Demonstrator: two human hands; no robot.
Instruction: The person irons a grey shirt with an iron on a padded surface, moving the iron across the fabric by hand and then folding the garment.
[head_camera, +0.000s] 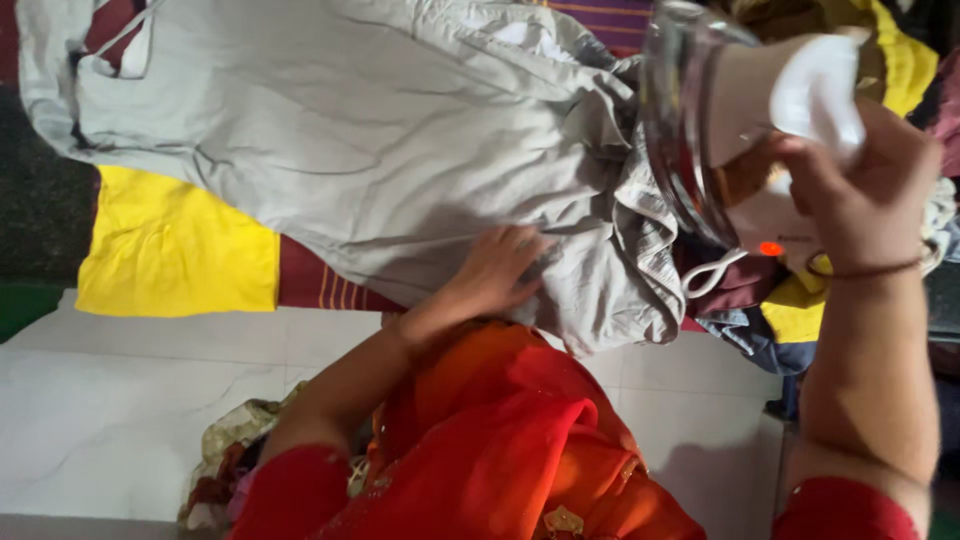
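— Where's the crumpled pale grey cotton garment?

— Spread over the yellow cloth and striped maroon sheet.

— And the hands?

— The left hand presses flat, fingers spread, on the garment's near edge. The right hand is clenched around the white electric iron, lifted just right of the garment.

Our right hand covers the handle of the white iron with a shiny metal plate. The big grey cloth shirt runs off the top edge.
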